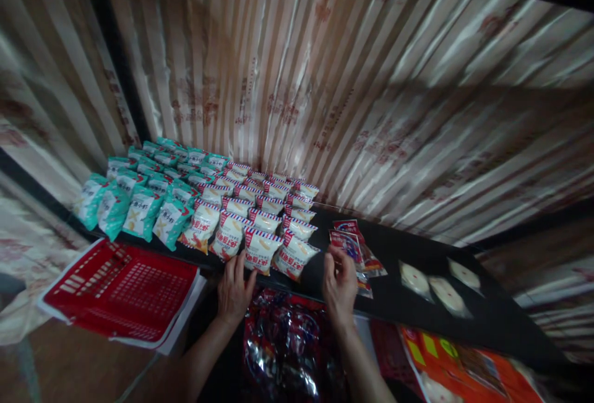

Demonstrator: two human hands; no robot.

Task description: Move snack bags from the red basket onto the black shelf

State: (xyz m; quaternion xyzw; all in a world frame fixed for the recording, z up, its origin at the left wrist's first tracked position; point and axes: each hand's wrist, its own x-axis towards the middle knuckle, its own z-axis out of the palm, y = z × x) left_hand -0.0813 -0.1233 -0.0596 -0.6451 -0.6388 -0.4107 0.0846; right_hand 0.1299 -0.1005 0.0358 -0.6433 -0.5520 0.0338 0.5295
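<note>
My left hand (235,288) is at the front edge of the black shelf (394,242), fingers apart, beside the lower edge of a white snack bag (261,250) with a red-and-blue striped top. Farther right, my right hand (341,282) is loosely curled with a gap between thumb and fingers. It is right by the lower left of a few dark red packets (347,243) lying overlapped on the shelf; whether it touches them is unclear. Below, between my forearms, sits a heap of shiny dark red packets (290,341).
Teal snack bags (142,211) stand in rows at the left. A red basket (125,288) is below them. Three pale round packs (445,294) lie on the shelf's right part. Orange packaging (464,366) is at lower right. Striped plastic sheeting (278,69) hangs behind the shelf.
</note>
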